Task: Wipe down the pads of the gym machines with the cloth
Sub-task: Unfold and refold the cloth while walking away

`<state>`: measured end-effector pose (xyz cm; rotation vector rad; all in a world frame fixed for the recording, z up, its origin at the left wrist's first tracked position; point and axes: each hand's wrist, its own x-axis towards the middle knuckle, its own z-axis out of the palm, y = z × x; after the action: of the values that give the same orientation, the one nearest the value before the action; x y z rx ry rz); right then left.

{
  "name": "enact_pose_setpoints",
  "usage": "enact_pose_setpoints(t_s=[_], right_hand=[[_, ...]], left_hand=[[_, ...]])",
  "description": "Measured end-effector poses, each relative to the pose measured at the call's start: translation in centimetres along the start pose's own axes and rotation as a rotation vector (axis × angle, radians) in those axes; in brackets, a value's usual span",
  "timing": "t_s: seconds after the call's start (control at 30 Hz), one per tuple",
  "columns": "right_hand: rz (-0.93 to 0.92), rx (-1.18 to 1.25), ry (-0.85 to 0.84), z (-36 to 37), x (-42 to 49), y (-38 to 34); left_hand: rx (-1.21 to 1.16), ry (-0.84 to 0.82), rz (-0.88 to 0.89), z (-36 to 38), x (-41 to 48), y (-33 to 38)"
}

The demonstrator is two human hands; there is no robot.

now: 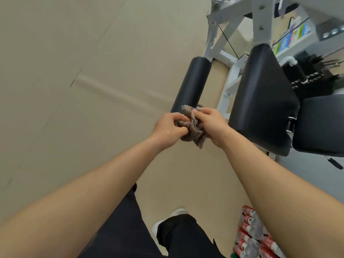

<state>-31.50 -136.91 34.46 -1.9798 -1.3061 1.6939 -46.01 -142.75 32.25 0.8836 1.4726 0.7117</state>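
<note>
A crumpled brown striped cloth [193,127] is bunched between both hands in the middle of the head view. My left hand [167,128] grips its left side and my right hand [212,125] grips its right side. Just beyond the cloth lies a black cylindrical roller pad [191,84] of a white-framed gym machine [258,30]. To the right of it sits a wide black seat pad [264,101], and another black pad [322,125] lies at the far right. The cloth hangs in the air, near the roller pad's lower end.
Beige floor [74,90] stretches to the left. A pack of red-labelled bottles [251,235] stands on the floor at the bottom right, beside my dark trousers and white shoe [178,212]. A black weight stack and cables [312,77] lie behind the seat pad.
</note>
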Motion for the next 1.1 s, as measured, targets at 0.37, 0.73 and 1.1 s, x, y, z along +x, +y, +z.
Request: enact_pose_setpoints(t_s=[0.37, 0.73, 1.1], right_hand=[[-0.064, 0.306, -0.079, 4.5, 0.3, -17.8], [-0.186, 0.335, -0.068, 1.8, 8.2, -29.8], [-0.165, 0.388, 0.114, -2.0, 18.9, -40.7]], left_hand=[[-0.186, -0.149, -0.232, -15.3, 2.5, 10.6], [0.575, 0.213, 0.004, -24.6, 14.0, 20.0], [0.831, 0.422, 0.238, -32.6, 26.7, 30.9]])
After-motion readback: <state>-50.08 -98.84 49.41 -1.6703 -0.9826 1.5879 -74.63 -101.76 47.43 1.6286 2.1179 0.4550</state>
